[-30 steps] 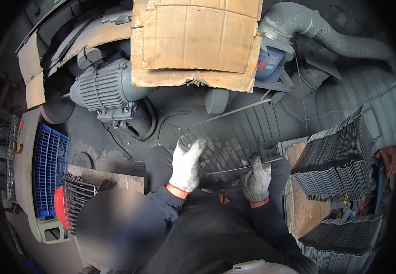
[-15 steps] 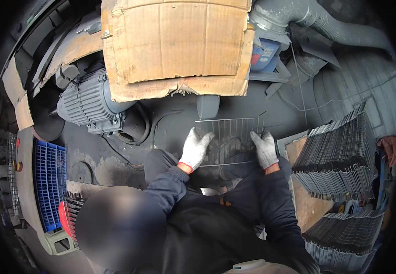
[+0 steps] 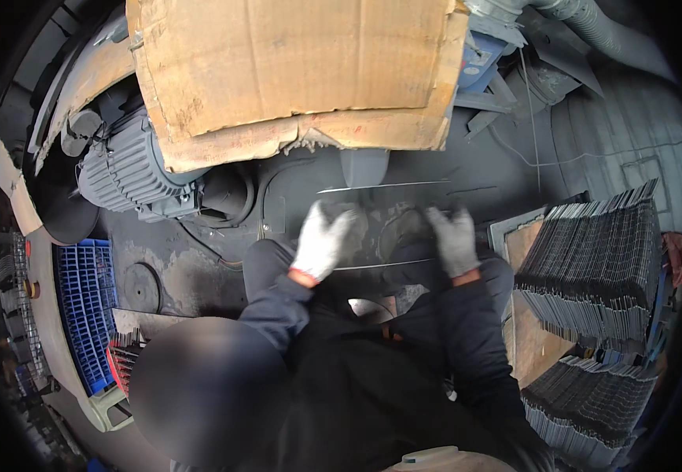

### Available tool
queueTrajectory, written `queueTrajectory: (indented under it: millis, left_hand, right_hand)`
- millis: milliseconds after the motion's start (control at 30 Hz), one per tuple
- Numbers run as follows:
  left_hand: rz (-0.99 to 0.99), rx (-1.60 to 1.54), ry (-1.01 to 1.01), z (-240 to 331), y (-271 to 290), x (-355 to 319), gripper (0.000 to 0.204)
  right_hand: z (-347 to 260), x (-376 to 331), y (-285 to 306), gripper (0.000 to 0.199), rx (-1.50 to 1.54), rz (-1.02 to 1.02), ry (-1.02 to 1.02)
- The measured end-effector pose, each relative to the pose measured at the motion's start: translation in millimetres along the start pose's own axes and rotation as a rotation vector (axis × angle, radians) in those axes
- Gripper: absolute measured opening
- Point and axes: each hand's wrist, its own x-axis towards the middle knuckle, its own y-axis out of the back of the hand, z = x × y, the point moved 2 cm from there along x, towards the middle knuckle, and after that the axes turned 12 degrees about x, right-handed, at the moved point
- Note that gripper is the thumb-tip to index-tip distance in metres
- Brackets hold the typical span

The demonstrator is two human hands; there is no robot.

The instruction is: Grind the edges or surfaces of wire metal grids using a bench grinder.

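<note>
My left hand (image 3: 321, 240) and my right hand (image 3: 455, 238), both in white work gloves, grip the two side edges of a thin wire mesh panel (image 3: 384, 188). The panel is held roughly level in front of my chest, over a dark, dirty machine bed (image 3: 199, 267). Motion blur thins the panel to its far and near edge wires, and the hands are smeared too. My dark sleeves come up from the lower edge.
A big torn cardboard sheet (image 3: 294, 71) covers the machine just beyond the panel. A grey electric motor (image 3: 125, 169) sits at the left, with a blue slatted crate (image 3: 85, 307) below it. Tall stacks of dark mesh panels (image 3: 592, 259) stand at the right.
The mesh panel has come up from low at the right to the centre. My left hand moved from its face to its left edge, and both hands now spread wider.
</note>
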Motion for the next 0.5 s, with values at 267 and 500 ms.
queueTrajectory:
  millis: [267,500]
  left_hand:
    - [-0.018,-0.165,0.234,-34.6,38.1,-14.7,0.017]
    - [-0.201,-0.469,0.515,20.2,59.5,-1.5,0.024]
  right_hand:
    - [28.9,8.0,-40.4,0.021,-0.007,-0.072,-0.156]
    - [-0.9,-6.8,-7.5,0.028,-0.379,-0.142,-0.202]
